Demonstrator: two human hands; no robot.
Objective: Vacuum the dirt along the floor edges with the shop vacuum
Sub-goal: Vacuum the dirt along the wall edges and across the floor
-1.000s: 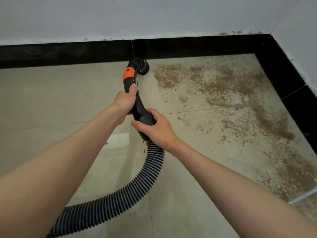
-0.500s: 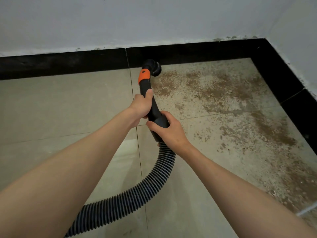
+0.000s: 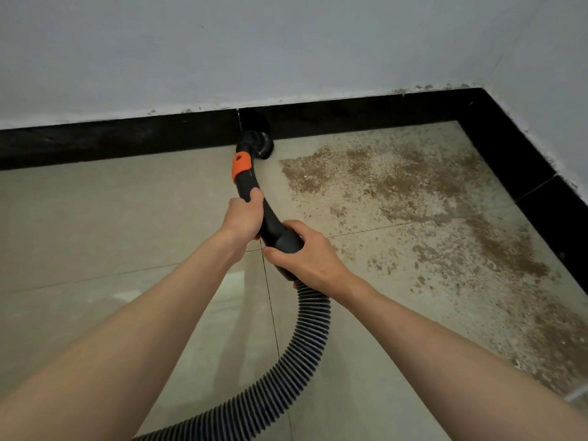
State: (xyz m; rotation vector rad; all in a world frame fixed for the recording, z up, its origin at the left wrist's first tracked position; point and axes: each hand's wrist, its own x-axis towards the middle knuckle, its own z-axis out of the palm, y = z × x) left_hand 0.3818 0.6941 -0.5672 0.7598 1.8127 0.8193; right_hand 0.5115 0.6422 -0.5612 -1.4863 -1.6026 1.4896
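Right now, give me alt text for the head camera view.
Two hands, left hand ahead of right hand, grip a black vacuum wand whose brush nozzle meets the black baseboard; brown dirt covers the tiled floor to its right.

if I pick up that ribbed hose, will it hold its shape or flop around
Probably floppy: the ribbed hose already sags in a loose curve across the floor. Its corrugations suggest easy bending and little weight. Only the smooth black handle looks stiff.
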